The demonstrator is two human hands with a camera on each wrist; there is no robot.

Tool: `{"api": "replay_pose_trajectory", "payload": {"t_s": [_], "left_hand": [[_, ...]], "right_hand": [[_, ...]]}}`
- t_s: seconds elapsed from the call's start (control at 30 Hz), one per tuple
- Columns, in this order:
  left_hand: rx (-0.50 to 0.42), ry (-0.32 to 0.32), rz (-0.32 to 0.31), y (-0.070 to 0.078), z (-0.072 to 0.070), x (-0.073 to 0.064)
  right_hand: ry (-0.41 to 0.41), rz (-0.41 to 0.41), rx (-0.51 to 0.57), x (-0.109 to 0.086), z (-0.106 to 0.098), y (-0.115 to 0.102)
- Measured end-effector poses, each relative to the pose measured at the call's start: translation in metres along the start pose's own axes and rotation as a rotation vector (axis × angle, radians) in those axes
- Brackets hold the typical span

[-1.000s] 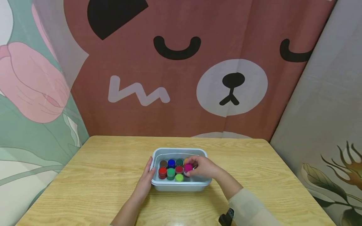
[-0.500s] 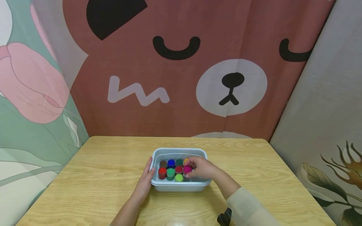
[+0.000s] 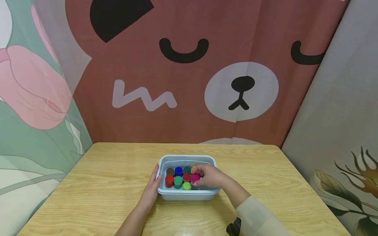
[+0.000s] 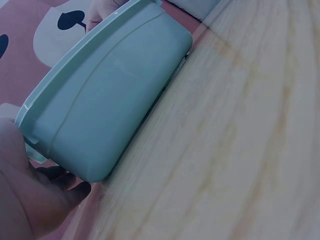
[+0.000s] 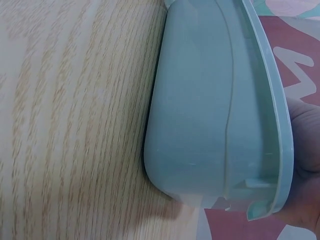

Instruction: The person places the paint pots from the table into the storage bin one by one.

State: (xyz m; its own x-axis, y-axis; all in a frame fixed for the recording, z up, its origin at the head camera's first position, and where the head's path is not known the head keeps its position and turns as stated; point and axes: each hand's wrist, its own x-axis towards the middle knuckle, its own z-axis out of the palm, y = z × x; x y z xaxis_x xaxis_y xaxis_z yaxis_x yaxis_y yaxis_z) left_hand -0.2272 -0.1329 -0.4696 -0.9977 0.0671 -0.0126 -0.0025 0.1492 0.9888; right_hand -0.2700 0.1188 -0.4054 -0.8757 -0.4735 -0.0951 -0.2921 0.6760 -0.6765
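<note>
A light blue plastic bin (image 3: 187, 196) stands on the table with small paint jars in it, their tops in several colours. My left hand (image 3: 150, 190) holds its left end, thumb at the rim and fingers along the outer wall; the left wrist view shows those fingers (image 4: 79, 192) near the bottom corner. Inside, at the right, my right hand (image 3: 211, 177) pinches a magenta paint jar (image 3: 195, 177) between thumb and fingers. Beside that jar sit a dark red jar (image 3: 186, 177) and a lime green jar (image 3: 186, 186). The right hand partly covers a yellow-orange jar (image 3: 193, 167) behind.
Brown, blue and dark green jars (image 3: 187, 169) form the back row, with a bright red jar (image 3: 169, 180) and a green jar (image 3: 178, 181) in front. The wooden table (image 3: 118, 183) reaches back to a bear-print curtain (image 3: 147, 124). A black device (image 3: 234, 226) is by the right sleeve.
The right hand and the magenta jar have shifted slightly left, closer to the dark red jar. The left hand and the bin stay in place.
</note>
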Motion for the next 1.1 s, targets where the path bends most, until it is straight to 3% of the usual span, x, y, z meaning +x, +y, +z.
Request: {"api": "replay_pose_trajectory", "payload": {"t_s": [1.1], "left_hand": [[-0.01, 0.004, -0.007, -0.0001, 0.0, -0.0012]], "right_hand": [[-0.029, -0.042, -0.045, 0.0004, 0.0004, -0.0013]]}}
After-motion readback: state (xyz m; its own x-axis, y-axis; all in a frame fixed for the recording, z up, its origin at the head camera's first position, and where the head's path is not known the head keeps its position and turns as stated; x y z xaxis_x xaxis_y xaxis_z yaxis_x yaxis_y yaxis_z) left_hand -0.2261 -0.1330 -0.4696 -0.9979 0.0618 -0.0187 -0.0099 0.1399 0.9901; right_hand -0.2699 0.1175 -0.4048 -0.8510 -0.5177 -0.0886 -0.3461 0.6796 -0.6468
